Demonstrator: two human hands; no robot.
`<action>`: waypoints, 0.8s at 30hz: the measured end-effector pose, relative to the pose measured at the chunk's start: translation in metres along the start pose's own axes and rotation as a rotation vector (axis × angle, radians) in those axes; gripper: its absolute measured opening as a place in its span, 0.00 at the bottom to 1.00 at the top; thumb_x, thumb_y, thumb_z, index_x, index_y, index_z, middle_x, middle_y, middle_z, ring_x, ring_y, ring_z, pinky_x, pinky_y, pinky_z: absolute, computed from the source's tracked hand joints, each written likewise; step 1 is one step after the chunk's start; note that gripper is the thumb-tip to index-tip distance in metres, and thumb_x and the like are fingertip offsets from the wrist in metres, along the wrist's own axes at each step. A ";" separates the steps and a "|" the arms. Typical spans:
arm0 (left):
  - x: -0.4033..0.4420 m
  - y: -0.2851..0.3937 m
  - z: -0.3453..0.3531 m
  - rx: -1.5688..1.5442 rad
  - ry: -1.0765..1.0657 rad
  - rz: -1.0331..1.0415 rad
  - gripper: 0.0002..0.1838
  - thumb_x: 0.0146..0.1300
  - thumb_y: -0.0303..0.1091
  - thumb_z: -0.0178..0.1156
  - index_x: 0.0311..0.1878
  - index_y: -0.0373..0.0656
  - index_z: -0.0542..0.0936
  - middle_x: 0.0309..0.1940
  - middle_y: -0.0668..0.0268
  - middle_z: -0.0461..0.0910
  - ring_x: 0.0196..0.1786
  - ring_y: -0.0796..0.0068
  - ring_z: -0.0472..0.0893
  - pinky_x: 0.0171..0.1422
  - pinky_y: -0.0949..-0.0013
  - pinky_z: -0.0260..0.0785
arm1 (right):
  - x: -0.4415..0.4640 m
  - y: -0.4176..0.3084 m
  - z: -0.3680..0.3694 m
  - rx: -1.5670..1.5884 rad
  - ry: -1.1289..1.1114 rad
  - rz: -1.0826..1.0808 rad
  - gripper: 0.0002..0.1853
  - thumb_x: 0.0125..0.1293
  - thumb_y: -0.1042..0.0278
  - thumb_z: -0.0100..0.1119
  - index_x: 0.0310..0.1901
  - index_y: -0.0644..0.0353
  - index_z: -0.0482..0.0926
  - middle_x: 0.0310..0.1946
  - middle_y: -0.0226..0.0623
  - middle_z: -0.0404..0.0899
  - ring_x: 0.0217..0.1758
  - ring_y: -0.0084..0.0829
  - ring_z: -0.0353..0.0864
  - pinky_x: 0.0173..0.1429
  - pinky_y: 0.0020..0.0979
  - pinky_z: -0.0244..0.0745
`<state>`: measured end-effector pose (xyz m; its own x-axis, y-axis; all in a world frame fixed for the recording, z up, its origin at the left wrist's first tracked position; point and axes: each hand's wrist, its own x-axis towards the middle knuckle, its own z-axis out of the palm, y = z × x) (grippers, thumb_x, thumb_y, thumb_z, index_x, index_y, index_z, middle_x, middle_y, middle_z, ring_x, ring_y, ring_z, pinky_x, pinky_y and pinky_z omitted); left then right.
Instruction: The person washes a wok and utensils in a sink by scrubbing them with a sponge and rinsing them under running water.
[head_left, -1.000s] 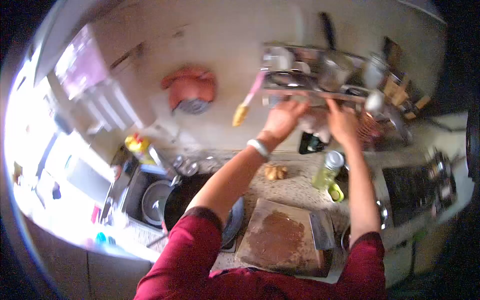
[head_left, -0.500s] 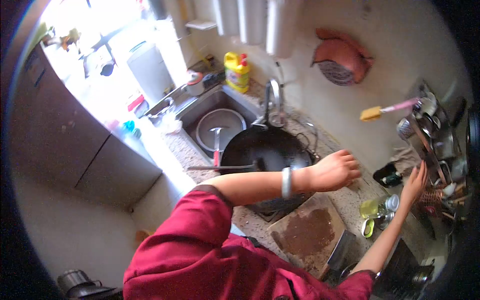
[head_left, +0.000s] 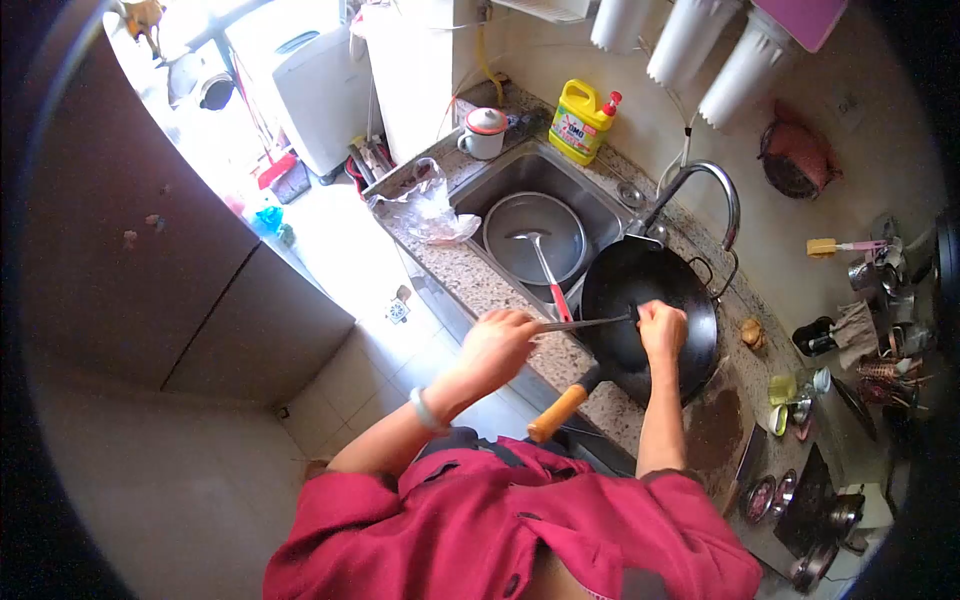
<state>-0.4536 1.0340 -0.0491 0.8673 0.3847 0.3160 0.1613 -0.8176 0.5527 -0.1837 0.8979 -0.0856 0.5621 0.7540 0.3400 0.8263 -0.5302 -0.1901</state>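
Observation:
A dark wok (head_left: 690, 290) with a wooden handle (head_left: 557, 412) sits tilted at the sink's near right corner, under the curved faucet (head_left: 722, 180). My left hand (head_left: 500, 348), below a pale bracelet, is closed round the grey handle of a long-handled tool (head_left: 585, 324). The tool's dark far end reaches over the wok beside my right hand (head_left: 662, 328). My right hand is closed above the wok's interior, and its fingers hide whatever they hold. A round strainer-like basin (head_left: 508, 245) lies in the sink, with a red-handled utensil (head_left: 545, 265) across it.
Around the sink (head_left: 480, 195) stand a yellow detergent bottle (head_left: 580, 122), a lidded enamel mug (head_left: 484, 133) and a crumpled plastic bag (head_left: 432, 210). Jars (head_left: 783, 388) and hanging utensils (head_left: 890, 270) are on the right. White filter housings (head_left: 700, 45) hang above.
My left hand has drawn back leftward and taken the long-handled tool's handle. My right hand has come from the utensils at right to above the wok. The view has shifted.

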 end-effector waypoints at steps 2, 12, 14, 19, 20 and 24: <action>-0.040 -0.031 -0.017 -0.066 -0.040 -0.227 0.11 0.54 0.31 0.56 0.41 0.43 0.77 0.35 0.58 0.77 0.39 0.58 0.76 0.43 0.62 0.68 | 0.004 -0.048 0.003 0.672 -0.002 0.367 0.06 0.57 0.72 0.55 0.26 0.66 0.76 0.14 0.33 0.74 0.16 0.21 0.73 0.20 0.23 0.66; -0.118 -0.125 -0.060 -0.089 -0.072 -0.539 0.08 0.55 0.32 0.54 0.38 0.45 0.79 0.30 0.59 0.78 0.34 0.57 0.77 0.39 0.60 0.69 | 0.066 -0.109 0.104 0.845 -0.301 0.155 0.08 0.56 0.73 0.53 0.37 0.65 0.77 0.28 0.37 0.80 0.30 0.24 0.79 0.36 0.25 0.73; -0.106 -0.143 -0.072 -0.083 -0.084 -0.516 0.08 0.55 0.32 0.54 0.38 0.45 0.78 0.30 0.59 0.78 0.34 0.57 0.77 0.39 0.60 0.69 | 0.106 -0.120 0.125 0.787 -0.225 0.104 0.10 0.56 0.73 0.53 0.40 0.64 0.77 0.31 0.39 0.80 0.34 0.28 0.80 0.40 0.26 0.73; -0.063 -0.210 -0.106 0.022 -0.068 -0.424 0.08 0.56 0.31 0.54 0.38 0.44 0.78 0.30 0.59 0.78 0.34 0.57 0.77 0.39 0.61 0.69 | 0.234 -0.142 0.185 0.703 -0.120 0.081 0.13 0.56 0.72 0.53 0.44 0.62 0.75 0.32 0.40 0.80 0.32 0.29 0.80 0.36 0.28 0.73; -0.055 -0.227 -0.114 0.066 -0.092 -0.411 0.08 0.56 0.31 0.54 0.38 0.43 0.78 0.32 0.58 0.78 0.35 0.56 0.77 0.40 0.62 0.69 | 0.261 -0.144 0.205 0.880 -0.174 0.166 0.14 0.57 0.72 0.52 0.45 0.63 0.74 0.30 0.39 0.79 0.29 0.27 0.79 0.32 0.28 0.73; -0.033 -0.279 -0.149 0.040 -0.176 -0.490 0.08 0.56 0.31 0.54 0.39 0.42 0.78 0.34 0.57 0.78 0.37 0.55 0.77 0.41 0.63 0.70 | 0.358 -0.160 0.261 1.141 -0.300 0.462 0.16 0.59 0.69 0.52 0.49 0.61 0.71 0.27 0.35 0.77 0.23 0.21 0.76 0.22 0.23 0.70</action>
<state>-0.5972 1.3133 -0.0981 0.7513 0.6509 -0.1088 0.5828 -0.5771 0.5721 -0.1051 1.3540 -0.1734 0.6683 0.7257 -0.1632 0.0294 -0.2450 -0.9691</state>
